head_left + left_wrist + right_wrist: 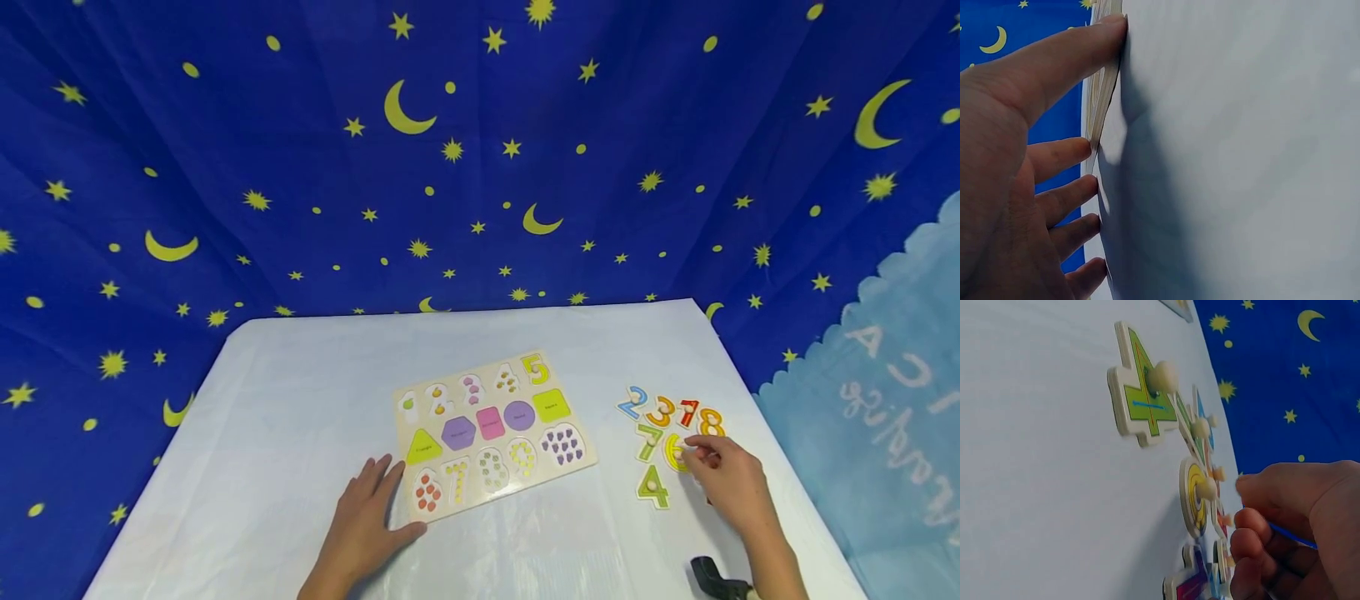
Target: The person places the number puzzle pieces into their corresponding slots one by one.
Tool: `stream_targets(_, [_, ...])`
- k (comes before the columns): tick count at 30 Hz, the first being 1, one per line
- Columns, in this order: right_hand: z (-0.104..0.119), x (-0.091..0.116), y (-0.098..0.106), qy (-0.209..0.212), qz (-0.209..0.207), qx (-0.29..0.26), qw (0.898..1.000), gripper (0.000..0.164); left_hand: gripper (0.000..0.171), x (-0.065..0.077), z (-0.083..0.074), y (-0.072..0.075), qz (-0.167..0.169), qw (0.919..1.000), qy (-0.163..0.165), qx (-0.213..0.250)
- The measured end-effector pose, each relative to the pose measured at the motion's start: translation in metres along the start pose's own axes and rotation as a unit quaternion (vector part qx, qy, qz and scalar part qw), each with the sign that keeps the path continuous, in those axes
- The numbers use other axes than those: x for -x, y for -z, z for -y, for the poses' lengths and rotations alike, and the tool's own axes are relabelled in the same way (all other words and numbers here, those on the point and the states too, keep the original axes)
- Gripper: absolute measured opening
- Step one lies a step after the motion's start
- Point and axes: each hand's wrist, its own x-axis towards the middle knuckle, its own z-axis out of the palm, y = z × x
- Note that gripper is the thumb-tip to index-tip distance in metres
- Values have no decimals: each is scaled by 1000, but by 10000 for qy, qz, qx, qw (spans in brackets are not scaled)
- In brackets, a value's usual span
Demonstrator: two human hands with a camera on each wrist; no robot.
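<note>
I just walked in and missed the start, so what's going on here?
A person is working on a number-puzzle board. Their left hand rests against its near left corner; the yellow 5 sits in the far right slot. Their right hand is close to the yellow 6, not gripping its knob. The green 4 and other number pieces lie loose on the table.

Head view overlooks the white table [292,400] wrist views share closely.

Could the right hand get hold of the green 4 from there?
Probably yes: the green 4 lies close to the right hand, its knob sticks up uncovered, and nothing seems in the way.
</note>
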Motion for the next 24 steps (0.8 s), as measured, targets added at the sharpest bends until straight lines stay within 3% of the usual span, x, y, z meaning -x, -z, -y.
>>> stream_targets(9, [-12, 1, -8, -142, 212, 278, 9993, 36, 96, 4, 2, -4, -40, 10000, -56, 15])
stream_targets(18, [-11, 0, -8, -303, 358, 225, 9986, 38, 96, 5, 3, -5, -51, 10000, -61, 3])
stream_targets(24, [-9, -5, -5, -109, 298, 362, 9988, 33, 95, 3, 3, -4, -155, 9998, -110, 49])
